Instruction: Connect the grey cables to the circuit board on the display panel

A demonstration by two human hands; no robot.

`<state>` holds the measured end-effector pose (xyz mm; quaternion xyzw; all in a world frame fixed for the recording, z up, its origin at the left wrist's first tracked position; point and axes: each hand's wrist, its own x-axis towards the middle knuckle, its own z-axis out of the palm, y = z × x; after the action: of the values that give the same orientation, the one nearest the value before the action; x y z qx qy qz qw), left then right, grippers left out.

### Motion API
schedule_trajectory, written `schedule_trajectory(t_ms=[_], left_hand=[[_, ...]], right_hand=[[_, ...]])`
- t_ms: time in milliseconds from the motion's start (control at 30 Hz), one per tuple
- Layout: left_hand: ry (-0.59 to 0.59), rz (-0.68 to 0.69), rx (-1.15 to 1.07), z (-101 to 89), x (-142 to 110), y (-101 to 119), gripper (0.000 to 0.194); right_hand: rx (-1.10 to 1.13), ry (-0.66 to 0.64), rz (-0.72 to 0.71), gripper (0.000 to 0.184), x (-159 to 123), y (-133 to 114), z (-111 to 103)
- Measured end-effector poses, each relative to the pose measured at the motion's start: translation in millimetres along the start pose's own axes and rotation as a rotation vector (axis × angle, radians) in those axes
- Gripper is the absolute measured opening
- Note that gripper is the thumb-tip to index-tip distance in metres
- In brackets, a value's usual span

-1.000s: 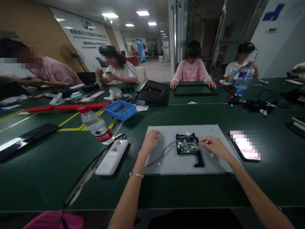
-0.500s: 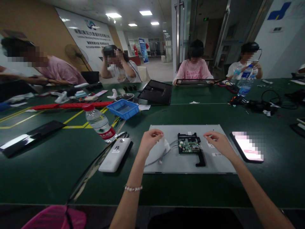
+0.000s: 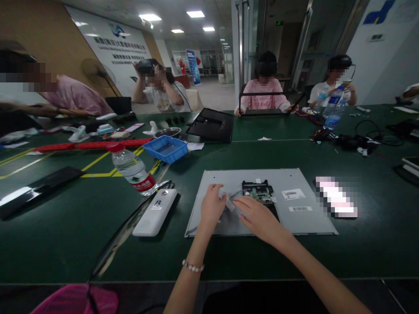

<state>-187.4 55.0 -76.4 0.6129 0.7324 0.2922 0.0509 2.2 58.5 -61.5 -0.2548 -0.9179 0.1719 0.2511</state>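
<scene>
A grey metal panel [image 3: 314,224] lies flat on the table in front of me. Near its middle sits a green circuit board [image 3: 258,197] on a black bracket [image 3: 255,186], partly covered by my right hand. Over the left part of the panel, my left hand [image 3: 212,206] has its fingers closed at a whitish tape strip [image 3: 230,204], beside thin grey cables. My right hand [image 3: 260,218] reaches across the bracket with fingers stretched and thumb apart, its fingertips at the strip's right side. Whether they touch the strip is hard to see.
Left of the panel are a white power bank [image 3: 156,213], a water bottle [image 3: 134,172] and a blue tray [image 3: 166,149]. A lit phone [image 3: 337,198] lies to the right. Across the table, a person in pink [image 3: 264,96] holds a black frame [image 3: 262,93].
My right hand has moved left from the panel's right side, over the bracket to the tape strip. My left hand has come lower. The person opposite has raised the black frame.
</scene>
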Motion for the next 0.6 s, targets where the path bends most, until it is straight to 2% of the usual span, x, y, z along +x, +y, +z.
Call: schedule_trajectory(t_ms=[100,267,467,600], left_hand=[[0.003,0.099,0.173,-3.9,-13,10,0.033],[-0.145,0.128,0.311,2.8,-33,14,0.031],[-0.124,0.165,0.321,16.8,-47,6,0.036],[-0.086,0.160,0.267,18.4,-51,5,0.037]], right_hand=[[-0.055,-0.046,-0.053,0.039,2,-4,8],[-0.111,-0.094,-0.079,0.036,-4,-6,22],[-0.068,-0.089,-0.046,0.058,-24,-11,35],[-0.070,-0.067,-0.002,0.069,-35,-18,42]])
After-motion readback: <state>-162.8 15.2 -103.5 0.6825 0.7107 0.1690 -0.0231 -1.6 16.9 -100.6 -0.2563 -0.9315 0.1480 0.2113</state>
